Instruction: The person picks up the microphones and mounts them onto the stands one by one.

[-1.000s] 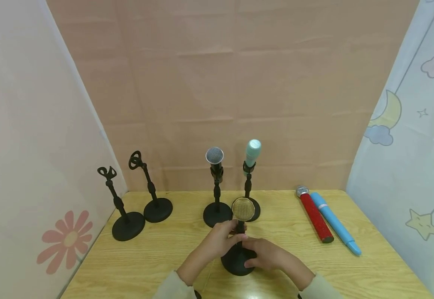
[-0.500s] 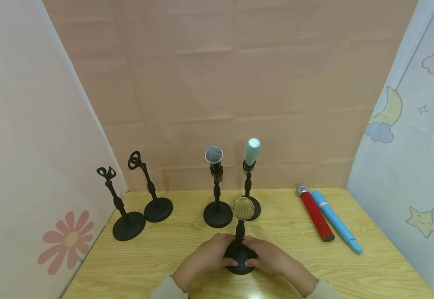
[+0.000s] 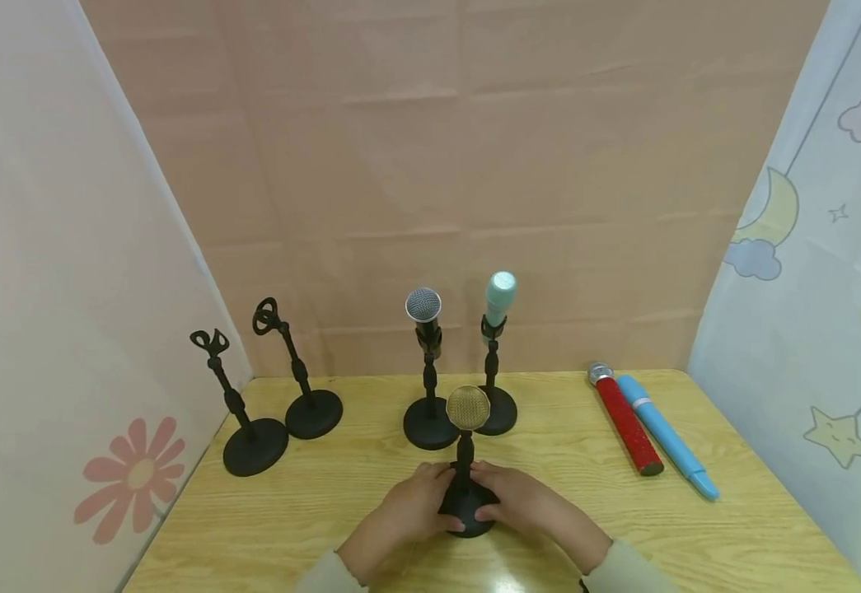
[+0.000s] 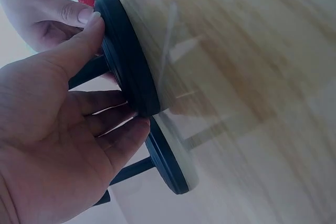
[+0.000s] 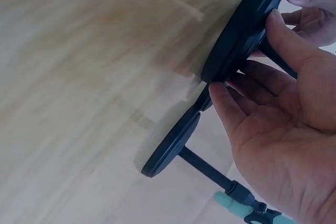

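Observation:
A gold-headed microphone point(image 3: 468, 408) stands upright in a black desktop microphone stand at the near middle of the table. My left hand point(image 3: 409, 506) grips the left edge of that stand's round base point(image 3: 467, 504), thumb on top at the front and fingers around the side. From the right, my right hand point(image 3: 525, 501) holds the same base in a mirrored way. In the left wrist view the base point(image 4: 126, 51) is tight between thumb and fingertips. The right wrist view shows the base point(image 5: 241, 30) close over the wood surface, the two thumbs near each other.
Behind stand a silver-headed microphone point(image 3: 423, 305) and a mint-green microphone point(image 3: 501, 295) on black stands. Two stands without microphones, one nearer point(image 3: 255, 447) and one farther point(image 3: 315, 413), are at left. A red microphone point(image 3: 629, 428) and a blue one point(image 3: 667, 441) lie at right.
My left hand has come down from the stem to the base. The stand with the gold-headed microphone has shifted slightly left, both hands moving with it.

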{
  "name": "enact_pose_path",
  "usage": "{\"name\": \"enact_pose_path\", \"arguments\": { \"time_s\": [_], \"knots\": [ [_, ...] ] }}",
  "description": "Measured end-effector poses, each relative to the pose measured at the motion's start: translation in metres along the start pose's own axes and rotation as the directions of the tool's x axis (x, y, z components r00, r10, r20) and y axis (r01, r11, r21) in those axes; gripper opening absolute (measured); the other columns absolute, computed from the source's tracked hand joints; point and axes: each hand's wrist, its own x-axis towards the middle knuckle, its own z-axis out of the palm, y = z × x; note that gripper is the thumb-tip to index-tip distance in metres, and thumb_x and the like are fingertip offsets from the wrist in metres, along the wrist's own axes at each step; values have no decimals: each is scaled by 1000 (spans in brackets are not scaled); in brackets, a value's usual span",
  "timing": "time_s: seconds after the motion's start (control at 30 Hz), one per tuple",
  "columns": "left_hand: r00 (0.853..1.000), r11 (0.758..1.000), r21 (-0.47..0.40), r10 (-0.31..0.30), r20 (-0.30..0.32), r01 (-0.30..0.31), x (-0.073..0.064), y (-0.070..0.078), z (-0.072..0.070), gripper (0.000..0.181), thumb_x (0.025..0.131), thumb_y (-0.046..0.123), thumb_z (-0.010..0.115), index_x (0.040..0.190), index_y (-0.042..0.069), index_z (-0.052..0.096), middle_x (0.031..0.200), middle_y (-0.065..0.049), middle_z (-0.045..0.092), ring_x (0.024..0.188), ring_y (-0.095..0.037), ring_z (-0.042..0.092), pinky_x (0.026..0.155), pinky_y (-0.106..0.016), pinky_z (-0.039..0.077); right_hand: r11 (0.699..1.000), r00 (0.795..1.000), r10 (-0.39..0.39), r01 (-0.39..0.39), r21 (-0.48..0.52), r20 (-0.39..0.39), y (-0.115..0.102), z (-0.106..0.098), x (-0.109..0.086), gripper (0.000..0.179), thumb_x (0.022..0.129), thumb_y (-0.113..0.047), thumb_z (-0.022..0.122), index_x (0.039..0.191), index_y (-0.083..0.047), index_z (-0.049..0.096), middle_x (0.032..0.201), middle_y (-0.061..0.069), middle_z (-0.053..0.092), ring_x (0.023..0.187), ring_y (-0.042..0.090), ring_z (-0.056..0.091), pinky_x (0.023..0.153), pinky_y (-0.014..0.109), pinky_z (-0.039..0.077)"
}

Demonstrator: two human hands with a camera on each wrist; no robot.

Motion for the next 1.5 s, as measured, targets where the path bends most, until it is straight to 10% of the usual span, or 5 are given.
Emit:
{"name": "enact_pose_path", "arguments": {
  "time_s": [1.5],
  "knots": [
    [989, 969, -198, -148, 26, 150, -31, -70, -23, 79, 87, 34, 80, 144, -11, 48, 151, -28, 44, 136, -44, 44, 106, -55, 45, 999, 998, -38, 39, -24, 54, -48, 18, 79, 67, 94, -40, 69, 151, -10, 49, 159, 4, 42, 146, 21, 39, 115, 39, 39]
  ]
}}
